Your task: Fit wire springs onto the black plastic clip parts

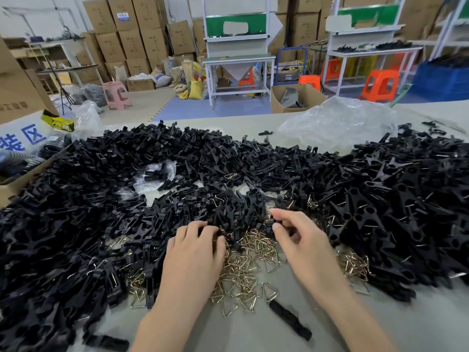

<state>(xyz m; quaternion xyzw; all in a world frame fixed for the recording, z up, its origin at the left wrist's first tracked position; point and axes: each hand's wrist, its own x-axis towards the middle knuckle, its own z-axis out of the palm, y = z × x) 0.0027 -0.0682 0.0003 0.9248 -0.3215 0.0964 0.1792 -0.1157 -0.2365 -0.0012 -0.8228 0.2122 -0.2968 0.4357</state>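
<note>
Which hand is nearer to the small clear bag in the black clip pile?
Left. The small clear bag lies beyond the left hand, slightly leftward; the right hand is farther to the right.

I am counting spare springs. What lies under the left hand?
Wire springs spread out from beneath the left hand, with black clip parts at its fingertips. What lies directly below the palm is covered.

Blue characters "装区" on white sign (pixel 17 138), far left; box labels (pixel 123 16) illegible.
</note>
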